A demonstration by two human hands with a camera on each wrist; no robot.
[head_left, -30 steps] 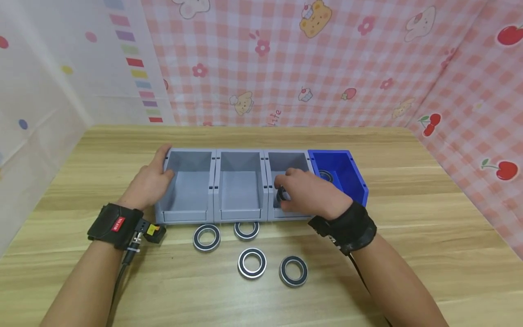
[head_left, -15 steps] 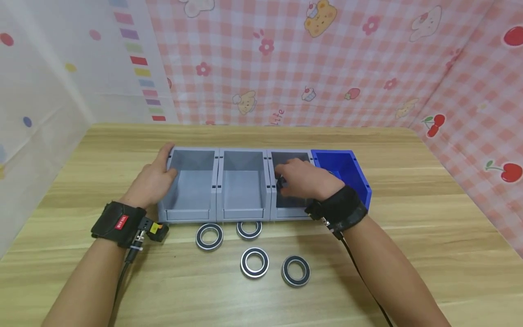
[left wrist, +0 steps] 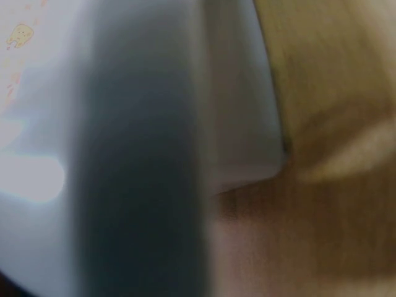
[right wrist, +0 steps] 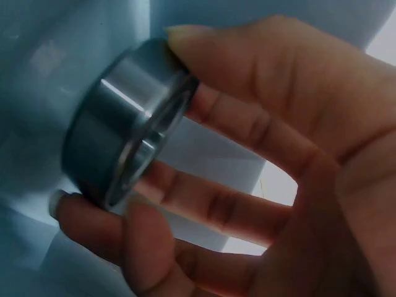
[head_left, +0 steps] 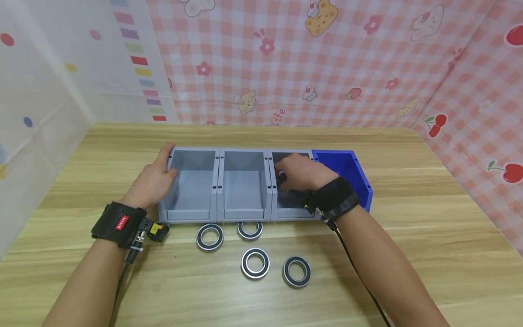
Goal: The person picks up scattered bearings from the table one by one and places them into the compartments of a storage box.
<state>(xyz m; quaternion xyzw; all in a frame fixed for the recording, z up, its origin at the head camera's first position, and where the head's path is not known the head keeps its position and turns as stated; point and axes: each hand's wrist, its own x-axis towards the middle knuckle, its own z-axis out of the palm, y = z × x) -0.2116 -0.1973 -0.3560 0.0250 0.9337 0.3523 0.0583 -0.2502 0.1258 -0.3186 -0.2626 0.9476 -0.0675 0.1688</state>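
Note:
My right hand (head_left: 304,172) is inside the third grey bin (head_left: 292,213) from the left, holding a ball bearing (right wrist: 117,117). In the right wrist view the thumb and fingers (right wrist: 210,198) grip this metal ring by its edge, tilted near the bin's grey wall. In the head view only a dark bit of the bearing shows beside the fingers. At the far left, my left hand (head_left: 151,181) grips the side wall of the leftmost grey bin (head_left: 188,215), thumb at the rim and fingers along the outside. The left wrist view is blurred, showing grey bin wall and table.
A second grey bin (head_left: 244,213) and a blue bin (head_left: 347,168) complete the row. In front lie several bearings: one at left (head_left: 210,237), one partly under the bins' front edge (head_left: 250,230), others nearer (head_left: 255,263) and to the right (head_left: 296,272). A patterned cloth (head_left: 253,63) hangs behind.
My right hand, with the bearing, has shifted slightly farther back inside the third grey bin. A bearing seen earlier in the blue bin is now hidden from view. The left hand stays on its bin.

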